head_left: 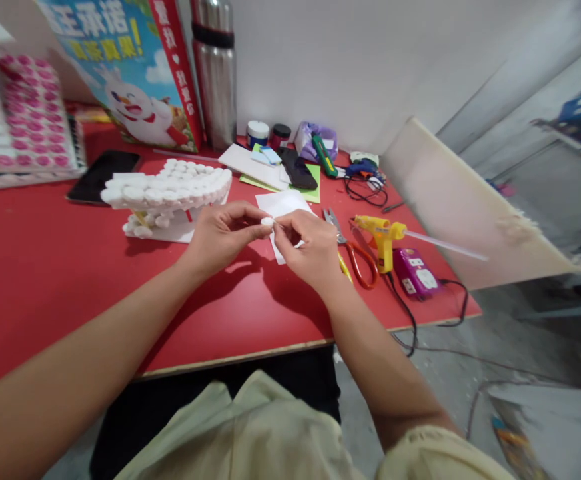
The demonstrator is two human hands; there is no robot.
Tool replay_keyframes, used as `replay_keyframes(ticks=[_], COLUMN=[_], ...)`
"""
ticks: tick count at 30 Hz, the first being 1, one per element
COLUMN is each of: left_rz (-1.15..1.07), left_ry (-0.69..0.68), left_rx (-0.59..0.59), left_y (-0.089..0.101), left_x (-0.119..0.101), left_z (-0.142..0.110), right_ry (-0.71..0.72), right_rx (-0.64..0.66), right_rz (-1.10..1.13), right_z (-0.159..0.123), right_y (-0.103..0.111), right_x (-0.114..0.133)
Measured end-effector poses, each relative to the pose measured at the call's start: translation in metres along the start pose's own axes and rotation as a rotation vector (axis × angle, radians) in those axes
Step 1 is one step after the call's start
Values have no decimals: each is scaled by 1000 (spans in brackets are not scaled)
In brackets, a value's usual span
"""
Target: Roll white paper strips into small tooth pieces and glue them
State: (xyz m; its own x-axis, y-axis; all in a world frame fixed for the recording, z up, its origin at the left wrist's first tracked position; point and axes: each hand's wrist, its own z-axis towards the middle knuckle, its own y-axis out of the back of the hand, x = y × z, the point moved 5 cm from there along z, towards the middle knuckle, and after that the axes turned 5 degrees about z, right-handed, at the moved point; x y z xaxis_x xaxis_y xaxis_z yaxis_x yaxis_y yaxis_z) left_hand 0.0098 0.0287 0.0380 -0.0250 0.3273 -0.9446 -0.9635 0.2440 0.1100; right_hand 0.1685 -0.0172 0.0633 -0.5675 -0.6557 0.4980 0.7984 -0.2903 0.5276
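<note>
My left hand pinches a small white rounded piece between thumb and fingertips. From the other side, the closed fingers of my right hand meet the same piece at its right end. White paper lies on the red table beneath my hands. Just left of my left hand stands a white model with a curved top covered in similar white pieces. Close to my right hand are pliers with red handles and a yellow tool, partly hidden by that hand.
A yellow glue gun with a clear stick lies near a purple power adapter; cords run off the table edge. Behind are a steel flask, a printed box, jars, a green cutter and a phone.
</note>
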Motion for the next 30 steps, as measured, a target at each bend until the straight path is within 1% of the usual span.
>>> replay_keyframes(ticks=[3,7,9,12,15,17,21,25,30], left_rz=[-63,-27,-52,-227,-409,-480,-585,-634,-588], left_ry=[75,74,93,197,325,397,505,548,526], left_rx=[17,51,81,108,96,98,137,162,174], left_y=[-3,-2,-2,-5,-7,-9,-14,-18,-17], left_x=[5,8,10,18,25,28,32,34,33], left_z=[-1,0,1,2,2,2,0,-2,-2], right_ry=[11,11,0,-62,-122,-169,-281,-338,-377], right_rx=[43,67,59,44,43,41,24,10,-7], right_rz=[-71,-140,-142,-79,4,51,158,248,273], right_z=[0,-2,-2,-2,-2,-2,-2,0,-2], right_y=[-3,-6,-7,-9,-11,-11,-10,-8,-8], right_x=[0,-2,-4,-8,-11,-13,-17,-20,-27])
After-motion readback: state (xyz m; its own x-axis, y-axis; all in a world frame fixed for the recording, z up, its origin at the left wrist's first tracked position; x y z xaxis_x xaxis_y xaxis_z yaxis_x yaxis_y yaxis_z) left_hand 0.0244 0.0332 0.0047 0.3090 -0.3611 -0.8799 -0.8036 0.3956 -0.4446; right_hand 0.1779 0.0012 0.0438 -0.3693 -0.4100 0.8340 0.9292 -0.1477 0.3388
